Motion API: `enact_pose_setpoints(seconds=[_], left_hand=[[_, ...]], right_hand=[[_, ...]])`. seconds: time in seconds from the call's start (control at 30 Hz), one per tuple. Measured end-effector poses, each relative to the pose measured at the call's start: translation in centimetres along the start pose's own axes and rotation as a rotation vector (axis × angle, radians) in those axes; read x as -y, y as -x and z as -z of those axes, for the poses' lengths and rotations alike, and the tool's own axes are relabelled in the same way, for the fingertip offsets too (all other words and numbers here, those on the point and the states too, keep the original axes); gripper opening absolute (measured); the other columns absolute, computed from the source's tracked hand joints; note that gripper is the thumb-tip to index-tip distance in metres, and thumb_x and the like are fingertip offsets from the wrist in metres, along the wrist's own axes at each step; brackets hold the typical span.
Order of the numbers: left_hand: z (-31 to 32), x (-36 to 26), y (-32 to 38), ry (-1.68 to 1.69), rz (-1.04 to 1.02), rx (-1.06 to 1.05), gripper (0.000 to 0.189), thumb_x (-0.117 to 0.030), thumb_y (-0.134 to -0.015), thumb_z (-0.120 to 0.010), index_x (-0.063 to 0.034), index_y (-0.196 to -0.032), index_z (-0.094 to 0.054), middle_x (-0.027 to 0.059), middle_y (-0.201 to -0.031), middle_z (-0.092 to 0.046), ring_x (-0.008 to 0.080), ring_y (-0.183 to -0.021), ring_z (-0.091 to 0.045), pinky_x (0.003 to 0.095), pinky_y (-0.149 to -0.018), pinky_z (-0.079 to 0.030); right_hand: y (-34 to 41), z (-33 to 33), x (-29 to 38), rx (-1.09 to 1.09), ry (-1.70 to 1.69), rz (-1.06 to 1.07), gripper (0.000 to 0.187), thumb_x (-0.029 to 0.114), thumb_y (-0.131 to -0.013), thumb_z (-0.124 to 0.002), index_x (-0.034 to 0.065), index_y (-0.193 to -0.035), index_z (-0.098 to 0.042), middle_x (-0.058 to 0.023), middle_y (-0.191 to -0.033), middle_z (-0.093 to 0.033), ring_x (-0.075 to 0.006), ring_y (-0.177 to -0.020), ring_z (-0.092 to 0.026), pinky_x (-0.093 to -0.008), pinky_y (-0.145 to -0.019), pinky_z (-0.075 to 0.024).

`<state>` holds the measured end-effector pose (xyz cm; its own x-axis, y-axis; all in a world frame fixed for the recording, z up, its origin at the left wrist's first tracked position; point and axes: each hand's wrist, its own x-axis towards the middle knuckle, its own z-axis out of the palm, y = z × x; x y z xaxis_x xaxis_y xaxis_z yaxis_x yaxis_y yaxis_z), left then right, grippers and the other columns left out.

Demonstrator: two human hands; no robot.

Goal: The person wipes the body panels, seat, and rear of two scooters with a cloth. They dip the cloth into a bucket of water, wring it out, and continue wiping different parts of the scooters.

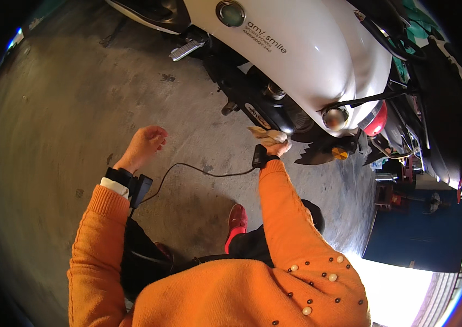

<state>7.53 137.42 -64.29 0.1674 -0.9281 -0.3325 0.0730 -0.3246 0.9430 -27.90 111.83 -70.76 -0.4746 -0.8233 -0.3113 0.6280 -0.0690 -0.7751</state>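
My right hand (278,147) is closed around a pale, bunched cloth (267,135), close to the rear end of the black exhaust muffler (265,116) of a white motor scooter (308,53). The cloth partly hides my fingers. Over the concrete floor, left of the scooter, my left hand (144,145) hangs with its fingers loosely curled and nothing seen in it. Black devices are strapped to both wrists, and a thin dark cable (198,168) links them.
The scooter's silver footrest (188,50) juts out at the top. A round orange reflector (340,153) sits by its rear mudguard. Another dark two-wheeler (439,102) stands at the right. Beyond are a blue panel (416,235) and a bright opening. My red shoe (237,218) is on the floor.
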Motion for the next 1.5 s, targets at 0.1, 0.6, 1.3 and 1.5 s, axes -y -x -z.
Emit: enact_pose_setpoints(seconds=[0.1,0.6,1.3,1.5], left_hand=[[0.8,-0.2,0.5,0.009,-0.001,-0.059,0.016,-0.007,-0.093,-0.047,-0.0021,-0.097,-0.062,0.0034,-0.085,-0.062,0.0117,-0.077,-0.059,0.0251,-0.072,-0.050],[-0.2,1.1,-1.1,-0.029,0.077,-0.024,0.019,-0.015,-0.095,-0.049,-0.0038,-0.106,-0.061,0.0045,-0.091,-0.062,0.0122,-0.082,-0.060,0.0260,-0.074,-0.050],[-6.7,-3.2,-12.7,0.846,-0.208,-0.005,0.033,-0.021,-0.094,-0.054,-0.0054,-0.122,-0.049,0.0061,-0.105,-0.061,0.0144,-0.089,-0.062,0.0300,-0.077,-0.051],[-10.9,-3.3,-22.0,0.708,0.212,0.126,0.030,-0.027,-0.095,-0.049,0.0004,-0.104,-0.056,0.0118,-0.090,-0.064,0.0202,-0.068,-0.062,0.0368,-0.063,-0.052]], right_hand=[[-1.7,2.2,-1.5,0.217,-0.119,-0.277,0.043,0.046,-0.083,-0.047,0.0108,-0.107,-0.056,-0.0067,-0.105,-0.059,-0.0245,-0.094,-0.059,-0.0407,-0.081,-0.0497],[4.8,-1.0,-5.1,0.641,0.286,-0.778,0.049,0.037,-0.083,-0.056,0.0059,-0.119,-0.058,-0.0114,-0.112,-0.064,-0.0305,-0.099,-0.062,-0.0437,-0.090,-0.0496],[17.7,-6.9,15.1,1.273,1.462,-0.428,0.044,0.018,-0.093,-0.056,-0.0008,-0.132,-0.047,-0.0117,-0.122,-0.058,-0.0190,-0.108,-0.058,-0.0296,-0.087,-0.0475],[17.2,-5.6,16.2,1.311,1.531,-0.355,0.035,0.015,-0.092,-0.056,-0.0020,-0.122,-0.055,-0.0117,-0.116,-0.062,-0.0184,-0.103,-0.061,-0.0303,-0.088,-0.0479]])
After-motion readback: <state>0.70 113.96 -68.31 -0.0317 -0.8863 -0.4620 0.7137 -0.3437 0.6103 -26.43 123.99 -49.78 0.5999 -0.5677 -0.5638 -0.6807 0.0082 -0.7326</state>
